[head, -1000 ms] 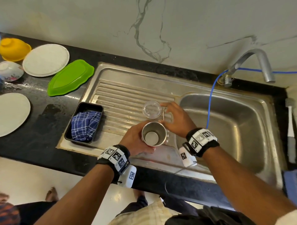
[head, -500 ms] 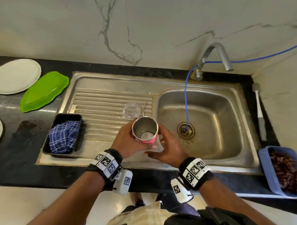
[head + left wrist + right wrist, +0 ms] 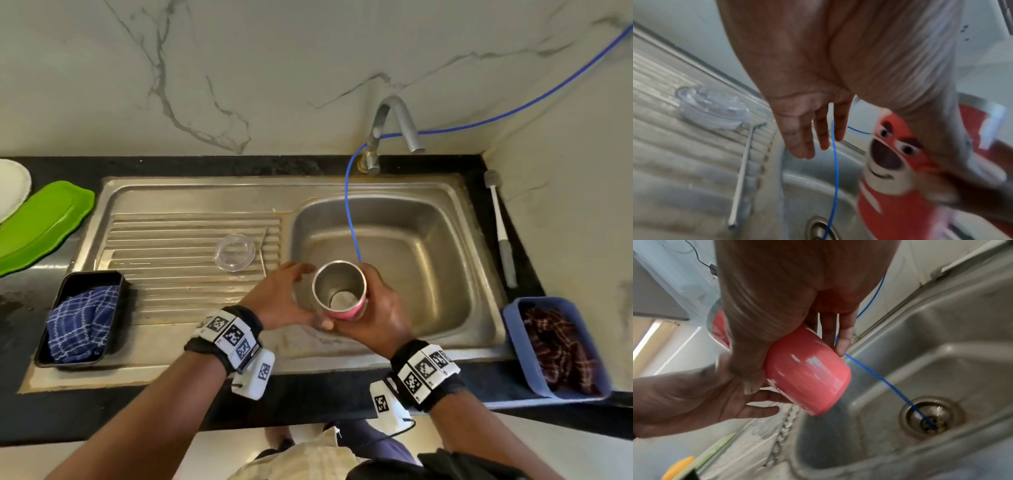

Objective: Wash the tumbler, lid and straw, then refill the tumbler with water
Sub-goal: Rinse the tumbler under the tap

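Tumbler [image 3: 339,291] has shifted from over the drainboard to above the sink basin [image 3: 428,246], now gripped by right hand [image 3: 376,308]. Left hand [image 3: 277,298] is released, fingers relaxed beside it. Clear lid [image 3: 235,252] and straw [image 3: 742,168] lie on drainboard.

Pink tumbler [image 3: 807,371] in the right hand [image 3: 789,293], above the sink basin [image 3: 941,369].

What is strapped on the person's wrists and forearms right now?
Both forearms are bare, no sleeves. The left hand and right hand each have a black wristband carrying white tiles with black square codes, and a small white coded box hanging beneath. A thin black cable trails from the right box.
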`<action>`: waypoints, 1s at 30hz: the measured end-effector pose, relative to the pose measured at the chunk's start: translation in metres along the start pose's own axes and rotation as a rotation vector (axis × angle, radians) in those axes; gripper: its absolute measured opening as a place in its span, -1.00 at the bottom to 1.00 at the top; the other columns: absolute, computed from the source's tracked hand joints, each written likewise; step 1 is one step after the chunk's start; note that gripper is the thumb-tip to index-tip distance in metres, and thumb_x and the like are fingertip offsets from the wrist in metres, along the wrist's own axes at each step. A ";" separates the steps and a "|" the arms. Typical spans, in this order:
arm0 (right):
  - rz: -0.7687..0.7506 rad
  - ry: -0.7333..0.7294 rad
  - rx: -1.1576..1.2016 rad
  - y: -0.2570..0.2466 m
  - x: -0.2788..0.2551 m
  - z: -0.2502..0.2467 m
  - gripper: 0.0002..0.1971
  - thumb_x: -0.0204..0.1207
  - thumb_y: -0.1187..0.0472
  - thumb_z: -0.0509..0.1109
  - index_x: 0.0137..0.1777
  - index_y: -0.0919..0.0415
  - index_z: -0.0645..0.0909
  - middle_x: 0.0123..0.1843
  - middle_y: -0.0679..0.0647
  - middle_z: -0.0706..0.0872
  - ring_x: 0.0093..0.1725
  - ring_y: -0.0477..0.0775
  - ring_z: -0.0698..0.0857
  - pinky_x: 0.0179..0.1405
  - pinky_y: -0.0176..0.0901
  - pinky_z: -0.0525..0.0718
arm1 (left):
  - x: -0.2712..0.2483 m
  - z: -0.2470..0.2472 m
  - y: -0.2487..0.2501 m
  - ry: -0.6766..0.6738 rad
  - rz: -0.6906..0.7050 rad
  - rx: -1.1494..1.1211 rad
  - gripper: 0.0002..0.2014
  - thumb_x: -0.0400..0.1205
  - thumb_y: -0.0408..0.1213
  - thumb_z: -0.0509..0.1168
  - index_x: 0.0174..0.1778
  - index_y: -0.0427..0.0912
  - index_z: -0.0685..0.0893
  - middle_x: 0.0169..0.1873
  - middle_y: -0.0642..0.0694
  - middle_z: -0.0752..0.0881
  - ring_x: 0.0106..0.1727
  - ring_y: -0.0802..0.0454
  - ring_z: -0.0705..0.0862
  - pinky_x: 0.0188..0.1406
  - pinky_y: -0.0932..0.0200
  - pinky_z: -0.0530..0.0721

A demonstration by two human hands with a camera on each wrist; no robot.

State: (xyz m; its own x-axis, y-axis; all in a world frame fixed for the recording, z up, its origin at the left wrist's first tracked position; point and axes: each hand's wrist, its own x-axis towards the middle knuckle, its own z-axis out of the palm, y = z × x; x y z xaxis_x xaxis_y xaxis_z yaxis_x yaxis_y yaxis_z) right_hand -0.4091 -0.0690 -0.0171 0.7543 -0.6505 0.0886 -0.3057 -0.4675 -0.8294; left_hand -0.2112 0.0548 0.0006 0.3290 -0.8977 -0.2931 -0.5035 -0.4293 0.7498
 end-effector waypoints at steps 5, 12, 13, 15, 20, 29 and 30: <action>0.142 0.037 -0.073 0.026 -0.001 -0.038 -0.04 0.01 -0.32 0.85 0.44 -0.24 0.51 0.17 -0.27 0.82 0.17 -0.12 0.81 0.18 0.02 0.78 | 0.031 -0.008 -0.008 -0.034 -0.077 0.382 0.07 0.33 -0.17 0.77 0.75 -0.13 0.39 0.67 -0.07 0.39 0.65 -0.14 0.44 0.61 -0.04 0.51; 0.256 0.059 -0.274 0.064 0.016 -0.084 -0.12 0.06 -0.20 0.83 0.39 -0.16 0.51 0.16 -0.15 0.83 0.12 0.07 0.83 0.05 -0.07 0.75 | 0.052 0.015 -0.011 -0.042 -0.196 0.762 -0.37 0.62 -0.54 0.39 0.65 -0.24 0.48 0.54 -0.20 0.54 0.47 -0.12 0.65 0.50 0.06 0.64; 0.294 0.051 -0.307 0.070 0.020 -0.089 -0.14 0.07 -0.17 0.83 0.37 -0.10 0.51 0.14 -0.11 0.82 0.10 0.11 0.83 0.02 -0.09 0.71 | 0.053 0.018 -0.012 -0.038 -0.203 0.814 -0.43 0.63 -0.52 0.38 0.61 -0.24 0.53 0.50 -0.17 0.59 0.42 -0.11 0.69 0.44 0.07 0.68; 0.397 0.003 -0.342 0.086 0.028 -0.097 -0.17 0.09 -0.16 0.82 0.35 -0.05 0.52 0.13 -0.06 0.82 0.11 0.15 0.82 0.03 -0.05 0.73 | 0.055 0.020 -0.011 -0.031 -0.212 0.872 -0.45 0.63 -0.49 0.39 0.58 -0.19 0.56 0.47 -0.13 0.62 0.36 -0.09 0.73 0.35 0.08 0.73; 0.525 -0.114 -0.402 0.118 0.044 -0.111 -0.11 0.14 -0.28 0.78 0.42 0.01 0.52 0.17 0.01 0.83 0.09 0.15 0.82 0.07 0.06 0.82 | 0.058 0.016 -0.005 -0.050 -0.264 0.916 -0.46 0.61 -0.33 0.50 0.54 -0.06 0.57 0.34 0.01 0.75 0.17 0.01 0.81 0.11 0.21 0.77; 0.613 -0.238 -0.435 0.140 0.068 -0.116 -0.03 0.16 -0.45 0.69 0.45 0.06 0.47 0.22 0.06 0.77 0.04 0.16 0.77 0.05 0.04 0.81 | 0.065 0.014 0.002 -0.015 -0.320 0.941 -0.46 0.60 -0.41 0.46 0.52 -0.02 0.62 0.26 -0.02 0.82 0.11 -0.06 0.85 0.08 0.09 0.84; 0.618 -0.259 -0.456 0.141 0.071 -0.117 -0.02 0.17 -0.46 0.68 0.47 0.08 0.47 0.23 0.08 0.77 0.05 0.17 0.77 0.05 0.03 0.79 | 0.066 0.013 0.003 -0.008 -0.317 0.938 -0.44 0.60 -0.41 0.47 0.54 0.00 0.62 0.25 -0.02 0.82 0.13 -0.06 0.85 0.10 0.09 0.84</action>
State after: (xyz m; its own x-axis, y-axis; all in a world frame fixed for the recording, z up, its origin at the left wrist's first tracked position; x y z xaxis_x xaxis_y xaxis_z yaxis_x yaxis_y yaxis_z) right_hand -0.4664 -0.2507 -0.0631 0.4649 -0.7380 -0.4891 -0.8760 -0.3034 -0.3749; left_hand -0.2015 -0.0065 -0.0244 0.5547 -0.7266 -0.4054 -0.8227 -0.5518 -0.1367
